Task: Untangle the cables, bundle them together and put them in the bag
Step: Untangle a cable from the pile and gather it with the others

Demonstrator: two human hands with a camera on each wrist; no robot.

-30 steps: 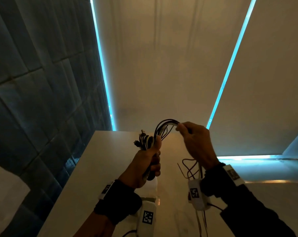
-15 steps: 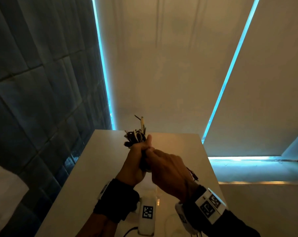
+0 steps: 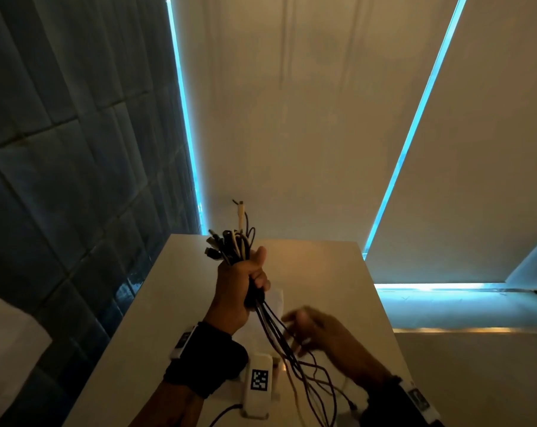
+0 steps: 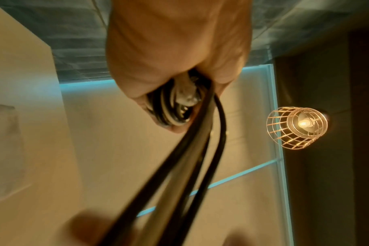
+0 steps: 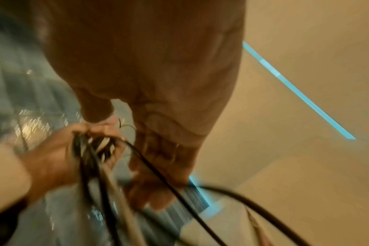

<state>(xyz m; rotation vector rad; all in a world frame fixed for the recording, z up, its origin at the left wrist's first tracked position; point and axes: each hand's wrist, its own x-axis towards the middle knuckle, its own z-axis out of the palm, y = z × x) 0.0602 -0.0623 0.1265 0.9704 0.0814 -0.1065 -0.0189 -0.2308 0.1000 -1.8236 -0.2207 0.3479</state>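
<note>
- Head view: half a second ago both hands met at the bundle; now the right hand (image 3: 319, 337) has dropped away below, blurred with motion, its fingers loosely spread among the trailing strands. I judge it is combing the loose tails straight, so the bundling is not finished.
- Head view: the left hand (image 3: 239, 291) is raised above the pale bench (image 3: 338, 272), fist upright, clenched around the bundle of thin black and white cables (image 3: 233, 245), whose plug ends fan out above the thumb. No bag can be made out for certain.
- Left wrist view: the left hand's curled fingers (image 4: 221, 69) wrap folded cable loops; dark strands (image 4: 179, 166) run down, blurred. A wire-cage lamp (image 4: 297, 128) glows nearby.
- Right wrist view: the right hand's fingers (image 5: 158, 191) hang extended, one black strand crossing them; whether they pinch it I cannot tell.
</note>
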